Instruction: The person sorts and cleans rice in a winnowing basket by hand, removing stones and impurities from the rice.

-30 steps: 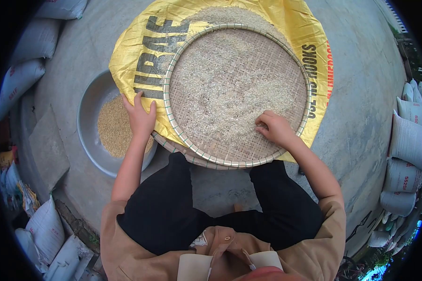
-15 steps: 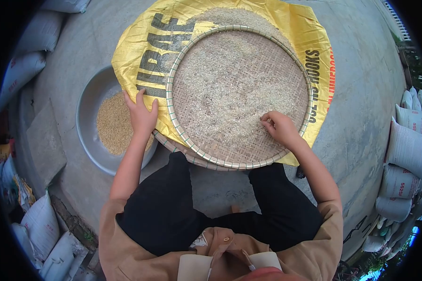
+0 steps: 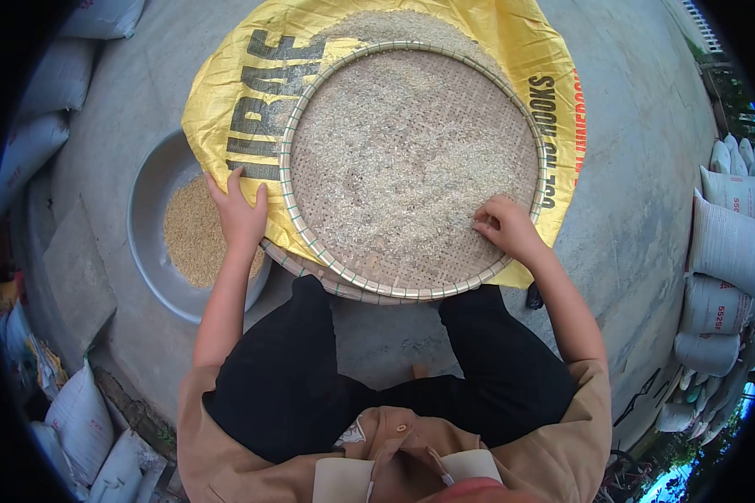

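Note:
A round woven bamboo winnowing tray (image 3: 411, 295) lies in front of my knees, with pale broken grain (image 3: 394, 168) spread thinly over its weave. Over the right part of the tray, my right hand (image 3: 512, 228) has thumb and fingertips pinched together close to the grain; whatever is between them is too small to make out. My left hand (image 3: 242, 220) rests with spread fingers on the left edge of a yellow printed sack (image 3: 218, 109), which lies under the tray. A second woven tray (image 3: 298, 267) shows partly beneath the first.
At left, a metal basin (image 3: 147, 180) holds golden grain (image 3: 195, 235), partly behind my left forearm. More pale grain (image 3: 411, 23) lies on the sack beyond the tray. Filled white sacks (image 3: 726, 239) are stacked at right, others (image 3: 80, 411) at left. The floor (image 3: 629, 168) is concrete.
My right hand has shifted slightly right across the tray, still pinched. My left hand has slid a little toward me along the sack's edge. The whole view has shifted slightly.

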`<control>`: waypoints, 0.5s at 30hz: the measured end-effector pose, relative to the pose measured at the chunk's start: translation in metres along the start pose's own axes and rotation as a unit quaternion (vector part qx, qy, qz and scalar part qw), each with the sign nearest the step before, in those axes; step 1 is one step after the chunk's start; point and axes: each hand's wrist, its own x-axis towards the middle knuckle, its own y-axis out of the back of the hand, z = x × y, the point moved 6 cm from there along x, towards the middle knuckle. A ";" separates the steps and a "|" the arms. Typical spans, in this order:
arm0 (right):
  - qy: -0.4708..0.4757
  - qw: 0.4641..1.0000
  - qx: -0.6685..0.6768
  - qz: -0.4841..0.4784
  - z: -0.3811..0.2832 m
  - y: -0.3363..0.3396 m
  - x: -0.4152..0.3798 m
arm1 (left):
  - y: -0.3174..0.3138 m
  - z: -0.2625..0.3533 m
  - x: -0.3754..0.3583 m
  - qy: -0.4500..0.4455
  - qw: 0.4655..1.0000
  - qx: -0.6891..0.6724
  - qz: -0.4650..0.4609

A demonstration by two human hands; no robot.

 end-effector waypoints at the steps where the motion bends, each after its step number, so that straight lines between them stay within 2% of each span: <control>1: -0.003 1.000 0.000 0.002 0.001 -0.001 0.000 | 0.000 0.002 0.000 -0.003 1.000 -0.001 -0.001; 3: 0.009 0.999 -0.032 -0.027 0.005 -0.010 0.000 | 0.001 0.001 -0.001 0.021 1.000 -0.007 -0.019; 10: 0.004 0.997 -0.069 -0.026 0.005 -0.011 0.000 | -0.001 0.000 0.000 0.010 1.000 -0.005 -0.014; 13: 0.009 0.998 -0.057 -0.009 0.002 -0.006 0.003 | 0.001 0.001 0.000 0.000 1.000 0.000 -0.005; 15: 0.016 0.998 0.000 0.068 -0.005 0.006 0.007 | 0.001 0.002 0.000 0.011 1.000 -0.013 -0.018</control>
